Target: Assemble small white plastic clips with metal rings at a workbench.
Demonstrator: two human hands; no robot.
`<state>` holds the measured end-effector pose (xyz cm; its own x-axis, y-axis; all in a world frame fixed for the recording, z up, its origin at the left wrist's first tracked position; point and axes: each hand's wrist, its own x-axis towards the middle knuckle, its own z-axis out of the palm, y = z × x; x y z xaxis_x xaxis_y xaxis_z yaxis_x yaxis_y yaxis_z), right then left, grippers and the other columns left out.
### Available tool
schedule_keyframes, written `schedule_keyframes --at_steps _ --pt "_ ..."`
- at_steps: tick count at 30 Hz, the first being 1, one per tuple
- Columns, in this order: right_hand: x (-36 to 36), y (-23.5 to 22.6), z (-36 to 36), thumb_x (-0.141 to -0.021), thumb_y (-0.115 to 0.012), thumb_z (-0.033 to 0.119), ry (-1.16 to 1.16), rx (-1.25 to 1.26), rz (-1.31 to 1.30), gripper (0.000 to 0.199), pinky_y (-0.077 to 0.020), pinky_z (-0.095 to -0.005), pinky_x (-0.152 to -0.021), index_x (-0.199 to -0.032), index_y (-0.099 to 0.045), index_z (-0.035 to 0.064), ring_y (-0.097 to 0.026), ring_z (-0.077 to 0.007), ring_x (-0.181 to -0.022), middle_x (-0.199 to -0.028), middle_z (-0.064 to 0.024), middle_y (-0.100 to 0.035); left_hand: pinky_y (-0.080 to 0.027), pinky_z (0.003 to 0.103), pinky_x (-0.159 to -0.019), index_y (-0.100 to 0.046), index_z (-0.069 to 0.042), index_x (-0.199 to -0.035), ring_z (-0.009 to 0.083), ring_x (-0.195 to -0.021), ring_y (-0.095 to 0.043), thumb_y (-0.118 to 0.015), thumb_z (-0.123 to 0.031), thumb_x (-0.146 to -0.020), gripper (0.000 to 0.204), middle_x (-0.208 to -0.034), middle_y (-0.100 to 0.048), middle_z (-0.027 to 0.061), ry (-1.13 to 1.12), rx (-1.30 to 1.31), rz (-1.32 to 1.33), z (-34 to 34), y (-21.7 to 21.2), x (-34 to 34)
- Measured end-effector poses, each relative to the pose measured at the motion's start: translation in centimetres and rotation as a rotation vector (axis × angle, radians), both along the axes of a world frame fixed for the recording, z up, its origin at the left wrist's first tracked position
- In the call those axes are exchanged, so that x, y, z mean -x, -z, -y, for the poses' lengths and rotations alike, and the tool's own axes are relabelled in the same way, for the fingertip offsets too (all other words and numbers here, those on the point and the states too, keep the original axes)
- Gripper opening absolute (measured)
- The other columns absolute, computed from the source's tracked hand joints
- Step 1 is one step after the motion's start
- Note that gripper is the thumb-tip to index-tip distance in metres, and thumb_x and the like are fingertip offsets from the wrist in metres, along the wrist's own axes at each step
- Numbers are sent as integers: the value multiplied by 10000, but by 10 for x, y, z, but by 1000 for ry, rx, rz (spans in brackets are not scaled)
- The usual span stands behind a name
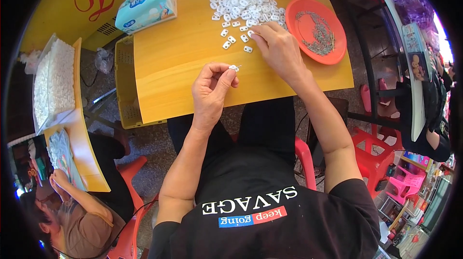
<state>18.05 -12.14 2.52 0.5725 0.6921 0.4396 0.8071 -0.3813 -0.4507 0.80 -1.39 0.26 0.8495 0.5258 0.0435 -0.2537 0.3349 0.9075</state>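
Nearest in, the left hand (pixel 211 90) is hovering just above the near part of the yellow surface (pixel 164 70), its fingers pinched together on one small white plastic piece (pixel 234 68), lifted up close where it is easy to see and work on. A thin wire seems to be poking out of the piece, though it is too small to be sure.

A little farther, the right hand (pixel 279 49) is lying palm down on the surface, its fingertips pressing together on another white piece (pixel 251 33) at the near edge of the pile of white pieces (pixel 241 3), as if picking out the next one. A few strays (pixel 231 39) are sitting loose just left of those fingertips.

Right of that hand, an orange plate (pixel 294 15) is keeping a heap of thin metal pins (pixel 319 34) corralled within easy reach.

At the far left, a tissue pack (pixel 144 8) is lying beside the pile.
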Motion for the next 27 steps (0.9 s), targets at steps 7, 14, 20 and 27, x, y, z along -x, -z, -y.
schedule_keyframes --at_steps 7,14,20,27 --pt "-2 -6 -11 -874 -645 148 7 175 45 137 -544 -446 -696 -940 -660 30 -657 -374 -815 -928 -176 -635 -495 227 -737 -595 -17 -1013 85 -771 -592 -627 -75 -955 88 -848 -622 26 -6 10 -10 1 0 1" --pt "1 -3 2 -886 -637 78 -38 -1 -58 124 -519 -425 -716 -987 -637 6 -635 -365 -813 -927 -176 -626 -502 232 -739 -593 -14 -1014 93 -770 -600 -630 -81 -953 98 -848 -630 34 -12 45 11 -1 0 0" --pt "8 0 7 -889 -633 69 -16 77 -61 109 -511 -424 -707 -978 -642 7 -627 -370 -811 -924 -169 -630 -502 235 -740 -593 -7 -1016 96 -768 -602 -632 -87 -953 109 -842 -635 41 -13 67 18 -1 1 0" --pt "11 -10 14 -895 -640 118 -9 64 -63 131 -506 -427 -703 -989 -663 29 -627 -367 -810 -909 -154 -627 -500 236 -740 -592 -8 -1016 98 -765 -600 -628 -82 -954 103 -843 -636 43 -14 74 20 0 1 0"
